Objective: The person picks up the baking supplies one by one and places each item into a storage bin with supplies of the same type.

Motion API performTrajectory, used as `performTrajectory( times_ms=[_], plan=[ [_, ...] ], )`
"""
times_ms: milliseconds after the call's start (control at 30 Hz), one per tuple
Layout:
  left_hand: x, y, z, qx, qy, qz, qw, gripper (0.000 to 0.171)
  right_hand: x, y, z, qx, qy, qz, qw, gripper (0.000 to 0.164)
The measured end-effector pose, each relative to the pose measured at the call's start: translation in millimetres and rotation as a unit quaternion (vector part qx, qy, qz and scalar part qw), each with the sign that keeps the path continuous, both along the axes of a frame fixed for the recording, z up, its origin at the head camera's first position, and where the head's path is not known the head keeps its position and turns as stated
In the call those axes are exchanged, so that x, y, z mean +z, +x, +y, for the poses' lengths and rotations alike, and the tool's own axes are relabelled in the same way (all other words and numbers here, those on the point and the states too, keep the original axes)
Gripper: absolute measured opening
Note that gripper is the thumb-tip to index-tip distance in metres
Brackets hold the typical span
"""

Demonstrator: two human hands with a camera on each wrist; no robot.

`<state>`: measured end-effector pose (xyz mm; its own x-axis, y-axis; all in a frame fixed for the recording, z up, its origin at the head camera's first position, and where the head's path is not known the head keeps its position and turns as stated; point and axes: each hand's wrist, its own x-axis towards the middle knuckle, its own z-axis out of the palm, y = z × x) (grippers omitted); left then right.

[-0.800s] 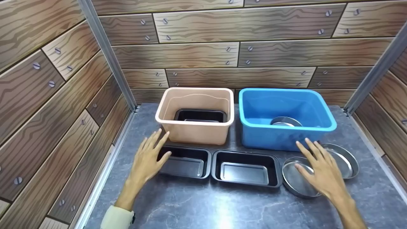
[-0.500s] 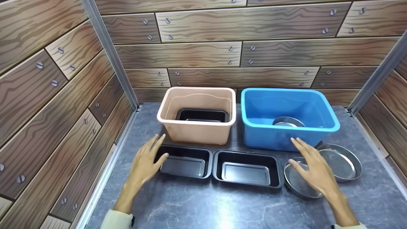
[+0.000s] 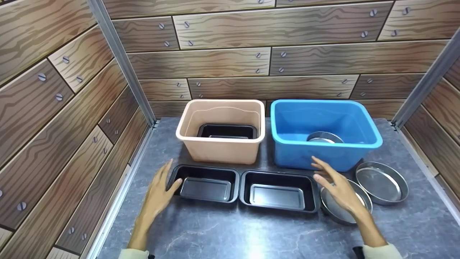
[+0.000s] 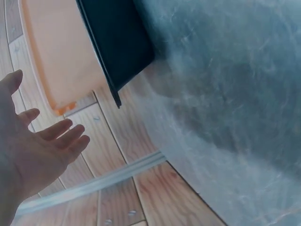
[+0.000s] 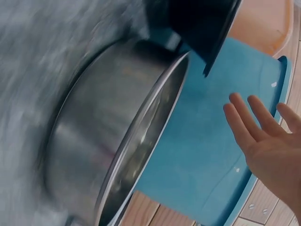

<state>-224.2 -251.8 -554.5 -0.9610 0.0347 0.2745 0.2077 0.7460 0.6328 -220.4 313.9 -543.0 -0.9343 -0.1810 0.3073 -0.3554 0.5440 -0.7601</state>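
My left hand (image 3: pixel 157 196) hovers at the left end of a black loaf pan (image 3: pixel 206 189), fingers extended and holding nothing. In the left wrist view, a gap shows between that hand (image 4: pixel 42 150) and the dark pan (image 4: pixel 120 42). Over the nearer round cake tin (image 3: pixel 339 207) hovers my right hand (image 3: pixel 339 190), its fingers loosely extended. The right wrist view shows this hand (image 5: pixel 273 141) apart from the metal tin (image 5: pixel 108 127). A second loaf pan (image 3: pixel 278 192) sits between the first pan and the tins. Another round tin (image 3: pixel 382 182) lies farther right.
Behind the pans stand a peach tub (image 3: pixel 221 151) with a black loaf pan (image 3: pixel 228 131) inside and a blue tub (image 3: pixel 298 154) with a round tin (image 3: pixel 324 136) inside. Wood-patterned walls (image 3: pixel 222 64) enclose the grey marbled table (image 3: pixel 215 233) at the back and sides.
My right hand has moved left and turned inward, uncovering more of the round tins. My left hand has drawn slightly back toward me and turned. The pans, tins and tubs stay in place.
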Motion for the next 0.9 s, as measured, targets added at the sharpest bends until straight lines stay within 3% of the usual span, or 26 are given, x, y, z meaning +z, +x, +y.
performTrajectory(
  times_ms=[100, 433, 600, 900],
  plan=[
    [-6.1, 3.5, -2.5, 0.006, 0.031, -0.009, 0.9995, 0.075, 0.7, -2.7, -5.8, 0.021, -0.027, -0.022, 0.999, 0.053],
    [-29.4, 4.7, -8.1, 0.042, 0.070, -0.073, 0.9940, 0.077, -2.0, -20.2, -29.6, 0.065, -0.111, -0.052, 0.990, 0.055],
    [-42.9, 5.0, -5.1, 0.035, 0.111, -0.072, 0.9906, 0.075, 2.0, -32.0, -50.3, 0.086, -0.151, -0.056, 0.983, 0.056],
    [-55.8, 3.4, -4.3, 0.023, 0.128, -0.097, 0.9868, 0.073, 7.6, -49.7, -83.2, 0.100, -0.193, -0.084, 0.972, 0.057]
  ],
)
